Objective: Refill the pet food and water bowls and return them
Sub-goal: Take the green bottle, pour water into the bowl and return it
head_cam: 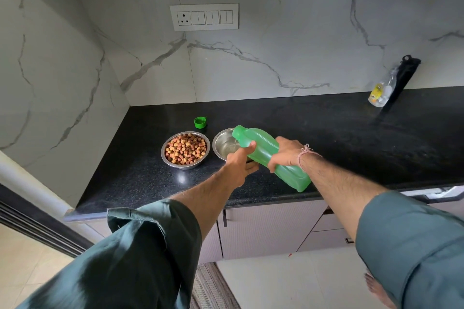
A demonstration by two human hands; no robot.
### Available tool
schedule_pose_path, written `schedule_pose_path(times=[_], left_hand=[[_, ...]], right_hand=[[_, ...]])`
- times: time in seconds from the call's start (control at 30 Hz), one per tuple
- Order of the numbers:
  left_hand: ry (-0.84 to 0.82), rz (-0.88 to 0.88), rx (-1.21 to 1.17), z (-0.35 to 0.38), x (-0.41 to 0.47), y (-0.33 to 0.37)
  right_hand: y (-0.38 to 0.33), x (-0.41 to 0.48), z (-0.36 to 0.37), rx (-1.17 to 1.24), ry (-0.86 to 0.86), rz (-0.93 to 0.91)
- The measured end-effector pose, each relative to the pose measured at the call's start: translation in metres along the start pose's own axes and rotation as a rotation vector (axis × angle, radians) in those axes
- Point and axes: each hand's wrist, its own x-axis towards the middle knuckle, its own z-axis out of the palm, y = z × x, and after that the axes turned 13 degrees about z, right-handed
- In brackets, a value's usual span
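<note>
A steel bowl (167, 156) full of brown and red kibble sits on the black counter (351, 138). Just right of it stands a second steel bowl (222, 142) with a little water in it. A green plastic bottle (270, 155) is tipped mouth-down over that bowl, and a thin stream of water runs from it. My right hand (285, 154) grips the bottle's middle. My left hand (239, 162) holds the bottle near its neck, thumb on top, and hides the bowl's near rim. The bottle's green cap (200, 122) lies behind the bowls.
A clear bottle with a yellow label (380, 91) and a black strap (404, 78) lean on the marble wall at the back right. A switch panel (204, 17) is on the wall. Drawers (271, 228) are below the counter edge, a striped mat (213, 288) on the floor.
</note>
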Motion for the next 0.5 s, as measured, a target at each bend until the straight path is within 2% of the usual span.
schedule_pose_path(times=[0.5], left_hand=[[0.013, -0.021, -0.041, 0.027, 0.0, 0.001]], right_hand=[[0.001, 0.006, -0.025, -0.12, 0.044, 0.031]])
